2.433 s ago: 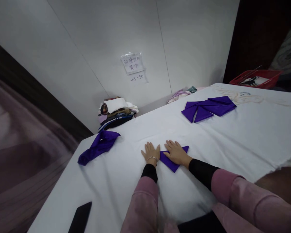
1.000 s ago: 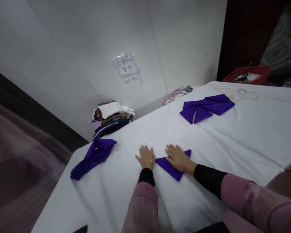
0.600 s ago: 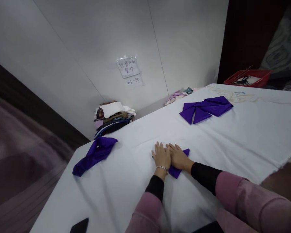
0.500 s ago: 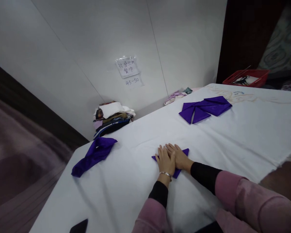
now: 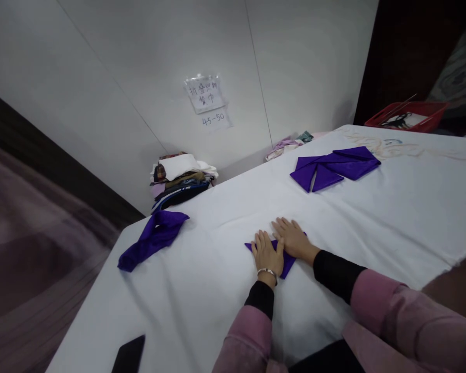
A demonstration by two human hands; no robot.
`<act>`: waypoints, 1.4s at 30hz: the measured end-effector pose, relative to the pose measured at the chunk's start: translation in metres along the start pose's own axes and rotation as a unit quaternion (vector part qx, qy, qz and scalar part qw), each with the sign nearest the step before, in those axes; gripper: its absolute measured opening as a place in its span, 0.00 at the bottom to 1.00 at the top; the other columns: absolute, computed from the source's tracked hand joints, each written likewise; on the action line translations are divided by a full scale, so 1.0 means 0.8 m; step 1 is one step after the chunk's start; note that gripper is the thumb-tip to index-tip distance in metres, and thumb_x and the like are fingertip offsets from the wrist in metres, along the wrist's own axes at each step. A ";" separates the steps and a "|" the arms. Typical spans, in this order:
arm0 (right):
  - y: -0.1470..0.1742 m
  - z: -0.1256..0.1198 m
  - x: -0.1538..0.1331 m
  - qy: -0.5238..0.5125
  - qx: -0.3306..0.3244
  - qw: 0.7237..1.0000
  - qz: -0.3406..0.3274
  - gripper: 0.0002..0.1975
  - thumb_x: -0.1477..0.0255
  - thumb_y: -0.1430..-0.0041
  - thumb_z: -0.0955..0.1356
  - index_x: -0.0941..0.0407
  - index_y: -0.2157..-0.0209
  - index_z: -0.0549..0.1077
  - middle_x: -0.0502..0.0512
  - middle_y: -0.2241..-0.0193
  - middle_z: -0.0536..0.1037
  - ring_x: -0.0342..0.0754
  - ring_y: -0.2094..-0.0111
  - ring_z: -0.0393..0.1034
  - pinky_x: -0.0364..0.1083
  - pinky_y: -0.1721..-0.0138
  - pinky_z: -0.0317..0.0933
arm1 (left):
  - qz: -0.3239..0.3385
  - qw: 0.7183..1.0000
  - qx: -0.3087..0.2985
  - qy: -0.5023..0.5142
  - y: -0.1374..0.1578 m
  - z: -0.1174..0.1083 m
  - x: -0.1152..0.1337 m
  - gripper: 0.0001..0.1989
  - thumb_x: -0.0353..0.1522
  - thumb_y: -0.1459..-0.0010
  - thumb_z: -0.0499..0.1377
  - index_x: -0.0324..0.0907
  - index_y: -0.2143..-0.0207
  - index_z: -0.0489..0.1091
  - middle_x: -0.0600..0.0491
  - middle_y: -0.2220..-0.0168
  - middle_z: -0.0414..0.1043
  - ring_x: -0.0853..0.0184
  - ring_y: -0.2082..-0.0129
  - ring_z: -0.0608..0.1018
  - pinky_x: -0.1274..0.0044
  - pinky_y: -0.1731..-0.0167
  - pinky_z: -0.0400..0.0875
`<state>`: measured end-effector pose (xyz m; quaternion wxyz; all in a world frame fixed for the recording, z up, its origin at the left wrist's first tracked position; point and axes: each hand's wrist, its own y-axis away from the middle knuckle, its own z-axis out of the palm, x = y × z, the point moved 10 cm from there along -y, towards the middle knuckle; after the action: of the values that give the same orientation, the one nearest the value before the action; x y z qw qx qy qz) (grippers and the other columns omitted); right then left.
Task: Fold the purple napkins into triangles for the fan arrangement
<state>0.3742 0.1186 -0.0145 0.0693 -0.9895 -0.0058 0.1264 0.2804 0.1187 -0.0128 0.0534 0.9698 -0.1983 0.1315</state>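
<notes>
A purple napkin (image 5: 288,267), folded into a triangle, lies flat on the white-covered table under both my hands. My left hand (image 5: 268,254) presses on its left part with the palm down and fingers stretched out. Across its right part rests my right hand (image 5: 293,238), also flat, its fingertips reaching past the far edge onto the white cloth. Much of the napkin is hidden beneath the hands. Farther off to the right are several folded purple napkins (image 5: 330,168), partly overlapping. A crumpled purple cloth (image 5: 153,241) lies at the table's left edge.
The white tablecloth (image 5: 217,290) has some wrinkles. A dark flat object (image 5: 129,356) is at the near left. Behind the table are a stack of folded clothes (image 5: 182,178) and a red basket (image 5: 433,116) holding scissors. Handwritten paper signs (image 5: 205,96) hang on the wall.
My right hand has slid to the right, away from my left hand, exposing more of the napkin between them. The camera view has shifted slightly.
</notes>
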 end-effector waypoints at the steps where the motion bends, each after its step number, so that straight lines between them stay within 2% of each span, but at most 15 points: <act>1: -0.001 -0.003 0.016 0.007 0.003 1.000 0.018 0.28 0.62 0.34 0.51 0.61 0.38 0.55 0.66 0.37 0.53 0.60 0.37 0.43 0.61 0.42 0.40 | 0.004 1.000 0.008 -0.012 0.000 0.001 0.001 0.39 0.51 0.39 0.33 0.32 0.36 0.47 0.44 0.34 0.41 0.57 0.34 0.43 0.62 0.37 0.38; 5: -0.003 -0.017 0.057 0.040 0.011 0.999 0.028 0.28 0.60 0.34 0.51 0.59 0.38 0.56 0.63 0.37 0.54 0.58 0.37 0.44 0.60 0.41 0.40 | 0.018 0.997 0.039 -0.063 0.001 0.003 0.004 0.38 0.51 0.40 0.36 0.35 0.36 0.49 0.45 0.34 0.42 0.56 0.34 0.44 0.61 0.37 0.38; 15: -0.003 -0.025 0.055 0.114 0.025 0.993 -0.010 0.29 0.58 0.34 0.51 0.58 0.39 0.58 0.64 0.38 0.57 0.61 0.39 0.49 0.62 0.45 0.49 | 0.026 0.996 0.038 -0.081 0.001 -0.001 0.010 0.37 0.49 0.39 0.38 0.31 0.37 0.50 0.41 0.35 0.44 0.52 0.35 0.47 0.59 0.38 0.40; 21: 0.011 -0.053 0.092 0.120 0.024 0.992 0.041 0.24 0.62 0.34 0.54 0.55 0.41 0.60 0.65 0.39 0.57 0.63 0.39 0.48 0.66 0.46 0.48 | 0.028 0.996 0.040 -0.078 0.000 -0.004 0.012 0.37 0.48 0.39 0.38 0.31 0.37 0.50 0.40 0.35 0.44 0.52 0.35 0.48 0.59 0.39 0.41; 24: 0.011 -0.071 0.062 0.085 0.055 0.994 0.039 0.26 0.61 0.34 0.52 0.57 0.40 0.59 0.66 0.38 0.57 0.62 0.37 0.44 0.65 0.44 0.42 | 0.029 0.996 0.041 -0.074 -0.001 -0.002 0.011 0.37 0.48 0.39 0.39 0.30 0.37 0.50 0.40 0.35 0.44 0.51 0.35 0.48 0.58 0.39 0.40; 27: -0.001 -0.073 0.000 0.055 0.064 0.996 0.006 0.30 0.57 0.35 0.51 0.58 0.38 0.54 0.64 0.36 0.52 0.57 0.36 0.41 0.61 0.41 0.38 | 0.029 0.996 0.034 -0.077 -0.001 -0.001 0.011 0.35 0.46 0.39 0.41 0.31 0.37 0.49 0.40 0.35 0.44 0.51 0.35 0.47 0.58 0.39 0.40; 30: -0.011 -0.057 -0.051 -0.025 0.034 0.999 -0.033 0.31 0.55 0.36 0.50 0.56 0.37 0.52 0.60 0.36 0.51 0.55 0.35 0.39 0.59 0.39 0.33 | 0.054 0.994 0.023 -0.095 0.001 -0.002 0.017 0.32 0.41 0.40 0.44 0.37 0.36 0.48 0.43 0.34 0.43 0.50 0.35 0.45 0.56 0.39 0.39; 32: -0.013 -0.035 -0.059 -0.069 -0.015 0.997 -0.036 0.32 0.54 0.36 0.49 0.55 0.37 0.53 0.59 0.36 0.52 0.56 0.36 0.40 0.59 0.39 0.34 | 0.066 0.992 0.019 -0.101 0.002 -0.003 0.020 0.31 0.40 0.40 0.46 0.41 0.36 0.49 0.46 0.34 0.44 0.49 0.35 0.45 0.54 0.40 0.39; 34: -0.012 -0.015 -0.045 -0.079 -0.049 0.995 -0.023 0.34 0.51 0.37 0.48 0.55 0.37 0.53 0.60 0.36 0.52 0.57 0.36 0.40 0.60 0.40 0.36 | 0.053 0.994 0.016 -0.096 0.001 -0.002 0.017 0.31 0.41 0.40 0.45 0.41 0.36 0.50 0.46 0.34 0.44 0.50 0.35 0.45 0.55 0.39 0.40; 36: -0.012 -0.006 -0.020 -0.055 -0.043 0.997 -0.017 0.35 0.51 0.37 0.48 0.55 0.37 0.54 0.61 0.36 0.52 0.58 0.36 0.41 0.60 0.40 0.38 | 0.031 0.995 0.017 -0.089 0.000 -0.001 0.012 0.32 0.43 0.40 0.43 0.36 0.37 0.50 0.43 0.34 0.44 0.52 0.35 0.46 0.58 0.39 0.40; 42: -0.016 -0.019 0.064 0.066 0.012 0.998 -0.013 0.30 0.55 0.36 0.49 0.54 0.39 0.58 0.63 0.37 0.55 0.60 0.37 0.45 0.63 0.43 0.44 | 0.026 0.995 0.035 -0.088 0.002 -0.002 0.012 0.37 0.49 0.39 0.38 0.32 0.37 0.50 0.41 0.35 0.46 0.53 0.35 0.48 0.59 0.39 0.41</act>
<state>0.4277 0.1305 -0.0109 0.0832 -0.9946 -0.0122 0.0601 0.2877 0.1143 -0.0087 -0.0018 0.9735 -0.2225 0.0534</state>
